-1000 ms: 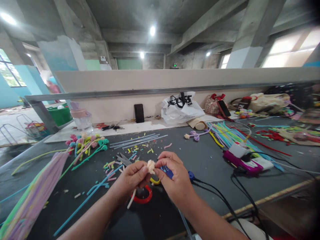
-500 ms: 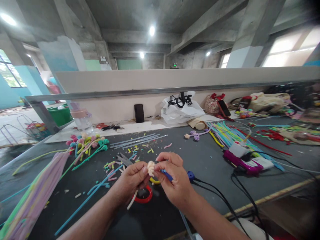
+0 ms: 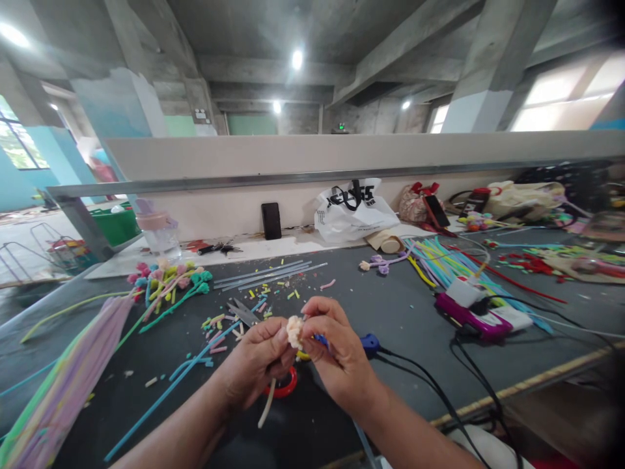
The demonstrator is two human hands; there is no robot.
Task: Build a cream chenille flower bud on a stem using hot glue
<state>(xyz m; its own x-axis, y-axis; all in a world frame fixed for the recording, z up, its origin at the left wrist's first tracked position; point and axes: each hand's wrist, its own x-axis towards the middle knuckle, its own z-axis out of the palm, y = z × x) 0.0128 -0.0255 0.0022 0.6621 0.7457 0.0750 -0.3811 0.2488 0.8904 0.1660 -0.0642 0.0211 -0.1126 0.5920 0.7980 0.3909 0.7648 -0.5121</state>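
A small cream flower of fuzzy pipe cleaner is held between both hands over the dark worktable. My left hand is closed in a pinch on its left side, and its pale stem hangs down below the fingers. On the other side, the thumb and fingers of my right hand press against the petals. Scissors lie open under my left hand, with a red handle loop showing beneath it. Behind my right hand lies a blue corded tool, mostly hidden.
Pipe-cleaner bundles lie at the left and right. Finished pipe-cleaner flowers, clear sticks and cut scraps sit farther back. A purple power strip with black cords is at right. A phone and white bag stand behind.
The cream flower has turned slightly in my fingers, and its stem has swung a little to the right. My right hand's fingers have shifted against the petals.
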